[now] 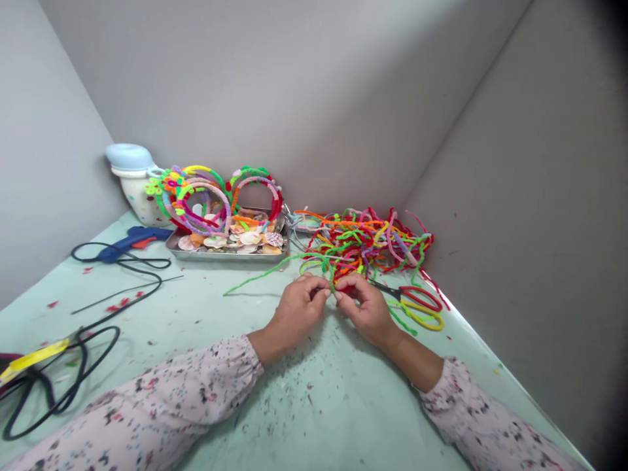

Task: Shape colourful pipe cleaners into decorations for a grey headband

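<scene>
L hand [297, 313], R hand [366, 311] hide pipe cleaner bit [330, 278]

The light was bright and even, leaving only a soft shadow beneath my right hand [366, 311]. Far right of it, the grey wall [520, 196] darkened into black vignetting, and wide-angle distortion stretched the edges.

No words, brands or numbers can be read anywhere in view. The one likely label, a yellow strip [34, 360] at the lower left of the bench [314, 418], is too blurred to show any marking, and the blue glue gun [132, 242] shows nothing legible.
</scene>
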Tool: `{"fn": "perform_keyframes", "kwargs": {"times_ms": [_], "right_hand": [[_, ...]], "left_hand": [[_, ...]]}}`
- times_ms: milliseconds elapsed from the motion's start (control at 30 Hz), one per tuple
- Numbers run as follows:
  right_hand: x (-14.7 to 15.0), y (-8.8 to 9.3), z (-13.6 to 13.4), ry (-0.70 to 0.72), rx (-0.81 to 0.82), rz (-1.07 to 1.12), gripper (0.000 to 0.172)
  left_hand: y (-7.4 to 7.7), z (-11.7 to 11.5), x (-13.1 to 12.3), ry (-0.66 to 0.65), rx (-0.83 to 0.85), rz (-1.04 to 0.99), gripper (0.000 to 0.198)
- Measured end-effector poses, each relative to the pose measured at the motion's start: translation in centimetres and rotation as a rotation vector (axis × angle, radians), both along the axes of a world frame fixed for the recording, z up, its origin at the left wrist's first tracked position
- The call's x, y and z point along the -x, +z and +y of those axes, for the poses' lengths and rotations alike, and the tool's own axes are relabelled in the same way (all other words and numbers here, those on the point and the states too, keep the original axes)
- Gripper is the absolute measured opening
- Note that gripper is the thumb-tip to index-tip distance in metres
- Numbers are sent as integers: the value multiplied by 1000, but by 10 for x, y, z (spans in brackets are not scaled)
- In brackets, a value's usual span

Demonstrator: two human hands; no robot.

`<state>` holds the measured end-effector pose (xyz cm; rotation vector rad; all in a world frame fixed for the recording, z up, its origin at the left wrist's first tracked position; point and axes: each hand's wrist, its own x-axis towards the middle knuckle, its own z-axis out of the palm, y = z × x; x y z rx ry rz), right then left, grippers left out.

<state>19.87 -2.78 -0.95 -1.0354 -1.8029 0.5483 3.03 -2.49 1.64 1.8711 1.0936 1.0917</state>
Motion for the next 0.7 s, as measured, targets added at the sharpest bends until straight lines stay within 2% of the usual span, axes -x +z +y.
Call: {"fn": "perform_keyframes", "kwargs": {"times_ms": [700], "right_hand": [[5, 2, -3, -59, 39, 36, 4]], "left_hand": [[1, -1, -1, 15, -44, 8, 15]]}}
